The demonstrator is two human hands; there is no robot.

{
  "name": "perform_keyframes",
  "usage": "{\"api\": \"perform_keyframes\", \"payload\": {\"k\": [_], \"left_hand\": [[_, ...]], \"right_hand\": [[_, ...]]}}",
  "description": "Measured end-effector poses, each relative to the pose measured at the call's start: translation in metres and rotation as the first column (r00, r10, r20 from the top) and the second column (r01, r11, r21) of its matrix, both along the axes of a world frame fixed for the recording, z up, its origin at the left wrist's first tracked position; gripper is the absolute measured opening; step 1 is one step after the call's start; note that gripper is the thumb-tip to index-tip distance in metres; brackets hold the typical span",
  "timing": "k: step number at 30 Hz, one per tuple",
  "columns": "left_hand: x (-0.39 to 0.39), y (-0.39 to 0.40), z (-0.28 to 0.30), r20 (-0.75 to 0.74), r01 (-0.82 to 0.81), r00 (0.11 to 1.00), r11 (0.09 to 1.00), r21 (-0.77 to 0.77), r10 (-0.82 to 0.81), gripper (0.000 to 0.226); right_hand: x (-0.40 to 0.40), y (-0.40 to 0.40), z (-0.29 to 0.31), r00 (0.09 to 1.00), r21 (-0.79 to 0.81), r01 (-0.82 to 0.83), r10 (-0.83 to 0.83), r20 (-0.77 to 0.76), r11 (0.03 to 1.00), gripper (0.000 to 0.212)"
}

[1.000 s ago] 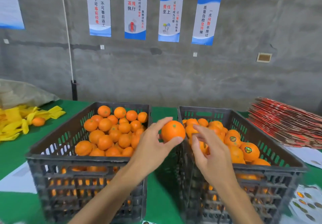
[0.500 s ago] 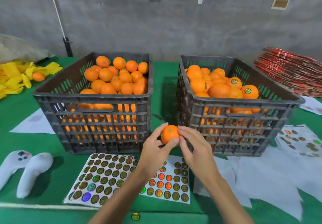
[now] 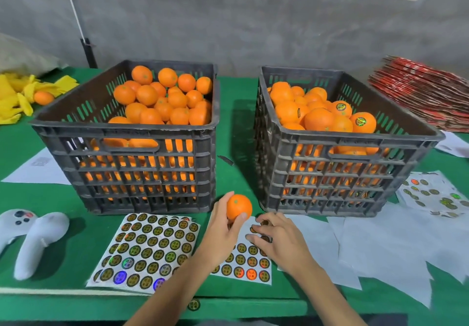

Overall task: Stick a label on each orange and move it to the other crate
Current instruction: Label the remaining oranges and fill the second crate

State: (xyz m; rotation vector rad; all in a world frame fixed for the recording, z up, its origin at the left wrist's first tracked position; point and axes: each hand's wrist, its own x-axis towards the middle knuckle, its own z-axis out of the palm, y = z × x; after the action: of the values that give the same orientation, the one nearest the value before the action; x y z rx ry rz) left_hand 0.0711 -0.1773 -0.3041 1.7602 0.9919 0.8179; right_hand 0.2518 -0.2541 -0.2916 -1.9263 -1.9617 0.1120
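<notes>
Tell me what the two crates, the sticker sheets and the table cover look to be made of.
Left crate and right crate: dark grey moulded plastic by the look, matt and scuffed, with slotted walls and handle cut-outs.
Sticker sheets: white, probably paper backing; round labels with a rainbow sheen, likely holographic foil.
Table cover: flat, matt green, possibly felt or cloth; weave too fine to tell.
</notes>
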Motion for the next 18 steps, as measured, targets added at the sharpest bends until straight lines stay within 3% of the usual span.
{"api": "perform_keyframes", "payload": {"k": [7,13,18], "left_hand": [[-0.001,-0.003,0.005,-0.054,0.029,0.998,0.999,0.019,-0.028,0.067],[-0.005,-0.002,0.001,-0.027,0.025,0.999,0.999,0.019,-0.025,0.063],[-0.003,-0.001,0.017,0.169,-0.056,0.984,0.998,-0.037,0.061,0.055]], "right_hand": [[-0.008,0.004,-0.001,0.982,0.049,0.092,-0.083,-0.167,0.995,0.021],[-0.010,0.005,0.008,0.929,0.011,0.186,-0.173,-0.327,0.982,0.020],[-0.026,0.012,0.042,0.933,0.367,0.282,-0.163,-0.322,0.886,0.013]]}}
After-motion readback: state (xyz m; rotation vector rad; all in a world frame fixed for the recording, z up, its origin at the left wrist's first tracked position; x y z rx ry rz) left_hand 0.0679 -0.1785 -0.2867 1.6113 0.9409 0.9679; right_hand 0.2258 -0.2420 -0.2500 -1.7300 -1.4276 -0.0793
